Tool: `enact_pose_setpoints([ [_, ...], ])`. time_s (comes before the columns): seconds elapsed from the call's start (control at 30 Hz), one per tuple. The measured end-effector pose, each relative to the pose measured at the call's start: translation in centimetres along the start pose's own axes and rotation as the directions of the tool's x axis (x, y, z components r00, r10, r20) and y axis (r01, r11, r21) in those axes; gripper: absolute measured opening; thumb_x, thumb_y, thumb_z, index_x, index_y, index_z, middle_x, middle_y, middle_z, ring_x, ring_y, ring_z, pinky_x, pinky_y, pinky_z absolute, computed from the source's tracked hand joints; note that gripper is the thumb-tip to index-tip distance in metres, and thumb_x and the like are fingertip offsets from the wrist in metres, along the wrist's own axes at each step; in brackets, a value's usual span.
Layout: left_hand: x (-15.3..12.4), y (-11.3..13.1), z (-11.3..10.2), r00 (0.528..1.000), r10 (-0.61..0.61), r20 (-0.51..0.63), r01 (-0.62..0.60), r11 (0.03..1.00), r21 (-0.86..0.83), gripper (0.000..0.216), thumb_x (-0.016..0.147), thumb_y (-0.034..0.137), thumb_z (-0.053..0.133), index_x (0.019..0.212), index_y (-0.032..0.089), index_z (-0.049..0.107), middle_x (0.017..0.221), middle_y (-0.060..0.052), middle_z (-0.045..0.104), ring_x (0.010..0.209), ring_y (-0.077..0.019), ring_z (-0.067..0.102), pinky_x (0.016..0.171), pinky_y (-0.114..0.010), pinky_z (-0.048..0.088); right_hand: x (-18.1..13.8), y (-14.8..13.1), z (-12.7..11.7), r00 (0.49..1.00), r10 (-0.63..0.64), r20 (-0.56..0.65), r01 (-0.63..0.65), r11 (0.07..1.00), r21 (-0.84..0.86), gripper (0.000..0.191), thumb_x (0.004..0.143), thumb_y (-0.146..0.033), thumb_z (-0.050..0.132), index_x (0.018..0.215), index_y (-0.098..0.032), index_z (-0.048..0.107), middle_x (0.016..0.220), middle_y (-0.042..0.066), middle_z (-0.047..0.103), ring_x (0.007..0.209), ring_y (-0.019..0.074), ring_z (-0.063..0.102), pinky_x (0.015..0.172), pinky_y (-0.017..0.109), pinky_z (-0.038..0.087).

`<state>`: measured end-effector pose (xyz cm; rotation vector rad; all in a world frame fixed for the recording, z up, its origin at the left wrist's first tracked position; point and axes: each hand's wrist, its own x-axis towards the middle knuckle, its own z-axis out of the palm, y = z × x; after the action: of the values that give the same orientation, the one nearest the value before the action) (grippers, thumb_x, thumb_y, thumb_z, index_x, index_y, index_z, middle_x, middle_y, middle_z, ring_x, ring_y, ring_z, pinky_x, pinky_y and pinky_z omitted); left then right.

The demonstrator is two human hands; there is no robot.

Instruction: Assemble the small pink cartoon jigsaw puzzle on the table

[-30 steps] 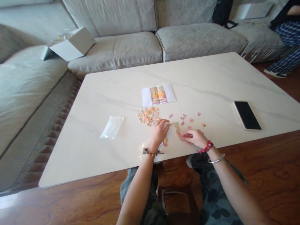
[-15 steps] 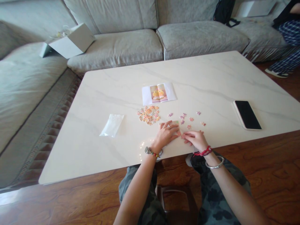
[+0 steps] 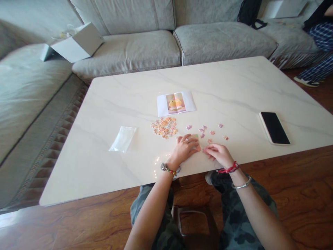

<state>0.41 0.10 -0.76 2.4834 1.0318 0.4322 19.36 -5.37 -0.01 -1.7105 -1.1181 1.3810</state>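
Note:
My left hand (image 3: 184, 150) lies flat, fingers stretched, over a small joined strip of jigsaw pieces (image 3: 197, 138) near the front edge of the white marble table (image 3: 109, 173). My right hand (image 3: 218, 153) rests right beside it, fingertips pinched low at the strip's right end; what they hold is too small to make out. A heap of loose orange-pink pieces (image 3: 164, 127) lies just beyond my left hand. Several stray pieces (image 3: 210, 132) are scattered beyond my right hand. A printed reference picture (image 3: 176, 103) sits farther back.
A clear plastic bag (image 3: 122, 139) lies left of the heap. A black phone (image 3: 274, 127) rests at the table's right. A grey sofa (image 3: 156, 48) wraps the far and left sides, with a white box (image 3: 75, 43) on it. Another person's leg (image 3: 318, 52) shows at far right.
My left hand has slid right from the heap and laid itself flat over the joined strip, meeting my right hand, which has barely shifted.

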Motion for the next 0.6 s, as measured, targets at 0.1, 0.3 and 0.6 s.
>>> enact_pose_setpoints([
  [0.1, 0.0, 0.1, -0.2, 1.000, 0.008, -0.011, -0.009, 1.000, -0.010, 0.030, 0.081, 0.044, 0.046, 0.103, 0.027, 0.059, 0.118, 0.000, 0.056, 0.121, -0.0237, 0.033, 0.098, -0.042, 0.025, 0.5, -0.1, -2.1, 0.997, -0.057, -0.044, 0.058, 0.998, 0.028, 0.025, 0.064, -0.036, 0.063, 0.076, -0.014, 0.060, 0.065, 0.004, 0.066, 0.049, 0.0102, 0.056, 0.040, 0.019, 0.040],
  [0.3, -0.4, 0.1, -0.9, 0.998, -0.019, -0.066, 0.018, 1.000, -0.007, 0.034, 0.083, 0.043, 0.042, 0.111, 0.028, 0.055, 0.123, -0.001, 0.052, 0.121, -0.0227, 0.034, 0.096, -0.041, 0.029, 0.3, -0.4, -2.3, 0.991, -0.119, 0.053, 0.116, 0.991, 0.069, 0.034, 0.064, -0.038, 0.063, 0.088, -0.014, 0.062, 0.073, 0.005, 0.066, 0.056, 0.0113, 0.056, 0.046, 0.022, 0.043],
  [0.6, -0.9, -0.8, -0.5, 0.994, -0.017, -0.105, 0.020, 0.999, 0.026, 0.030, 0.082, 0.038, 0.047, 0.107, 0.024, 0.057, 0.118, -0.004, 0.055, 0.118, -0.0224, 0.037, 0.095, -0.040, 0.034, 0.4, -0.3, -1.3, 0.979, -0.191, 0.074, 0.183, 0.977, 0.107, 0.037, 0.067, -0.031, 0.060, 0.100, -0.016, 0.056, 0.079, 0.002, 0.061, 0.065, 0.0124, 0.060, 0.063, 0.030, 0.052],
])
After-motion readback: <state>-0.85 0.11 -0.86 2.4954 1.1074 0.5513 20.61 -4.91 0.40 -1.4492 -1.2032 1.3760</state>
